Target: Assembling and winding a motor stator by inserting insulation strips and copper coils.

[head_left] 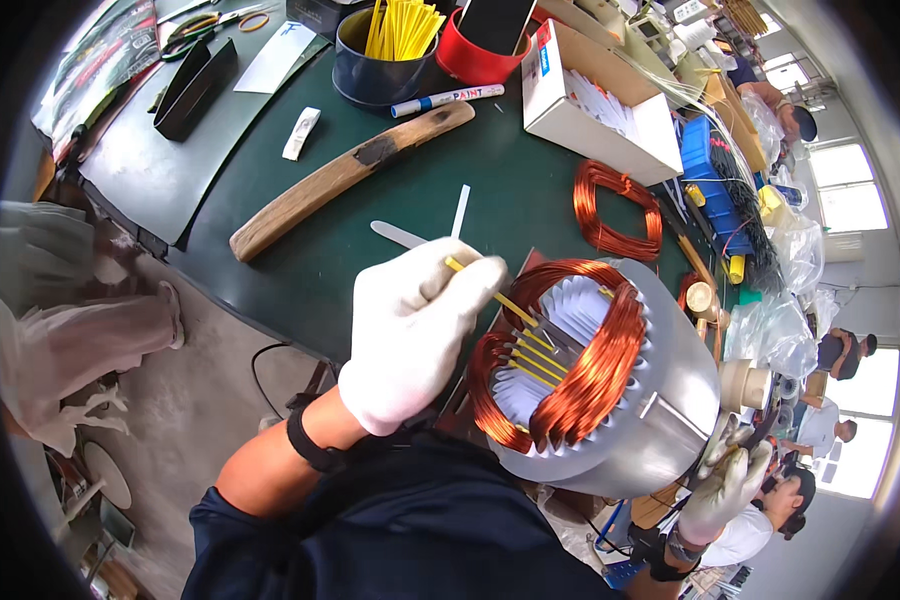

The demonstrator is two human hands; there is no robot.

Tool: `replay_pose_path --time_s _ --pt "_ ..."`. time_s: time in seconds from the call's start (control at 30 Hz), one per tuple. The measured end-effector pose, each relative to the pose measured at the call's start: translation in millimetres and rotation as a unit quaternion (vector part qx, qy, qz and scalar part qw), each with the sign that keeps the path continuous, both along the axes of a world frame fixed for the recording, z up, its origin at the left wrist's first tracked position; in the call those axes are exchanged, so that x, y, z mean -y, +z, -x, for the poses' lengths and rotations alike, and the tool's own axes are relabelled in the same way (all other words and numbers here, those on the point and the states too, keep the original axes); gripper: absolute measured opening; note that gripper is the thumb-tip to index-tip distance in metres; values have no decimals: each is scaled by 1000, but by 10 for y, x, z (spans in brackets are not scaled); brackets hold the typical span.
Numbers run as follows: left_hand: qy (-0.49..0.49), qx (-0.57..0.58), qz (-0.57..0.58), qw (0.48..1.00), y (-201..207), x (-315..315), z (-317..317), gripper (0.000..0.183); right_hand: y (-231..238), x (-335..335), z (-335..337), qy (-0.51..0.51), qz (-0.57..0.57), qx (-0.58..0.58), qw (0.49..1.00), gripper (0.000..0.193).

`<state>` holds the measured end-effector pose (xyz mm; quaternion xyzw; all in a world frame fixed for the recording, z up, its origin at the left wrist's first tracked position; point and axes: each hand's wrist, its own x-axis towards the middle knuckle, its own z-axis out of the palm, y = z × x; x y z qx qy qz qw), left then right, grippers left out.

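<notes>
My left hand [415,325], in a white glove, pinches a thin yellow strip [515,308] between thumb and fingers. The strip points into the open end of a metal motor stator [660,400], where several other yellow strips [536,358] sit in the slots. Copper wire coils [595,365] bulge from that end, with white insulating paper [575,308] inside the bore. My right hand [725,490], also gloved, is by the stator's other end at the lower right. Its fingers look bent together; what they hold, if anything, is hidden.
On the green table [370,290] lie a curved wooden stick [350,180], a paint marker [448,100] and a loose copper coil [617,212]. Behind stand a dark tub of yellow strips [375,75], a red tub [475,62] and a white box [600,100]. Other people are at the right.
</notes>
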<state>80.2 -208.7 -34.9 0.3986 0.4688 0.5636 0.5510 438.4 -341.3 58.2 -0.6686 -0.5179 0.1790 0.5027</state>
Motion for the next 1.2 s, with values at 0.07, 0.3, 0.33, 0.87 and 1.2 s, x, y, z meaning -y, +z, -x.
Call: replay_pose_path --time_s 0.07,0.3,0.33,0.87,1.2 --pt "-29 93 69 993 -58 -53 65 23 7 -81 116 27 -13 -15 999 19" --pt "-53 26 9 998 -51 139 103 23 29 -241 430 13 -14 -32 999 22" --pt "-68 -6 -37 997 -67 93 125 22 33 -256 485 -5 -24 -30 999 22" --pt "46 30 37 998 2 203 330 29 161 -41 663 -29 -67 -38 997 37" --pt "136 -592 -299 736 -402 -127 792 50 423 -111 999 105 -98 137 980 31"
